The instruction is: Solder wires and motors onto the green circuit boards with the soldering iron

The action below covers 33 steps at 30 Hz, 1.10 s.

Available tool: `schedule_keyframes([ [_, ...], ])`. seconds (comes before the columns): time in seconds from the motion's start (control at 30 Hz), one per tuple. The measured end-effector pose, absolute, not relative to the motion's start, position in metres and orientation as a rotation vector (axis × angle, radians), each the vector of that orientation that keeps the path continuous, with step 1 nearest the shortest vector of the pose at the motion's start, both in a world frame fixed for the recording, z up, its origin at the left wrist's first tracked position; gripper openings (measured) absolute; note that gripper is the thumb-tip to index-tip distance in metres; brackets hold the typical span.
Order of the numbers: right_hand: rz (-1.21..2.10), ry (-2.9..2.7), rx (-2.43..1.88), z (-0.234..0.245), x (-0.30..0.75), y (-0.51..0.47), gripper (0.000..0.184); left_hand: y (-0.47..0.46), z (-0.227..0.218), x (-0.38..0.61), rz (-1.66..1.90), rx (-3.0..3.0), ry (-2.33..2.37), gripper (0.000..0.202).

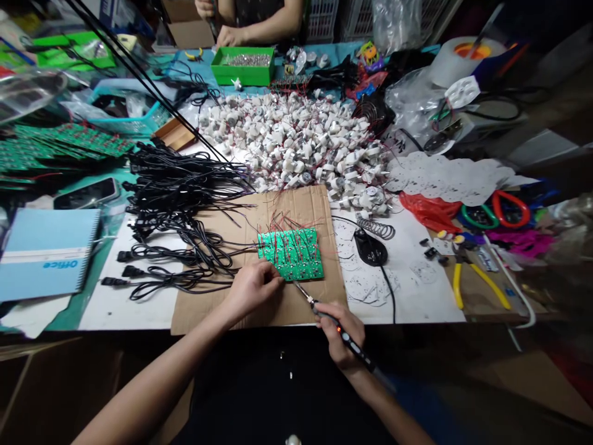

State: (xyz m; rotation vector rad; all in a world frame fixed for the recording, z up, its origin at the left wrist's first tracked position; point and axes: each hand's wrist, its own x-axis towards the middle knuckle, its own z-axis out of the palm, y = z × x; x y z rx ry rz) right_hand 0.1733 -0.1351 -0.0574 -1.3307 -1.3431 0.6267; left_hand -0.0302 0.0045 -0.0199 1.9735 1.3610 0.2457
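Observation:
A green circuit board [293, 253] with thin red wires lies on a sheet of brown cardboard [278, 303]. My left hand [252, 286] rests on the cardboard at the board's near left corner, fingers curled together as if pinching something too small to make out. My right hand [341, 334] grips a black soldering iron [324, 315] like a pen. Its tip points up and left to the board's near edge.
A heap of small white motors [296, 139] lies behind the cardboard. Black cables [176, 210] spread to the left beside a blue notebook [46, 250]. Yellow-handled pliers [467, 275] and an iron stand [370, 247] sit right. Another person's hands [227, 31] work at a green tray [241, 65].

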Motion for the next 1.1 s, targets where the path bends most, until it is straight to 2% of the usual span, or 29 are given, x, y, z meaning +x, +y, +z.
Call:
schedule_keyframes([
  [0.57, 0.735, -1.318, -1.321, -0.054, 0.170, -0.126, 0.019, 0.009, -0.010, -0.023, 0.140, 1.947, 1.423, 0.014],
  [0.87, 0.486, -1.513, -1.215, -0.053, 0.171, -0.122, 0.024, 0.008, -0.011, -0.021, 0.105, 1.963, 1.464, 0.013],
  [1.1, 0.623, -1.403, -1.300, -0.059, 0.174, -0.126, 0.023, 0.006, -0.011, -0.020, 0.127, 1.968, 1.479, 0.013],
])
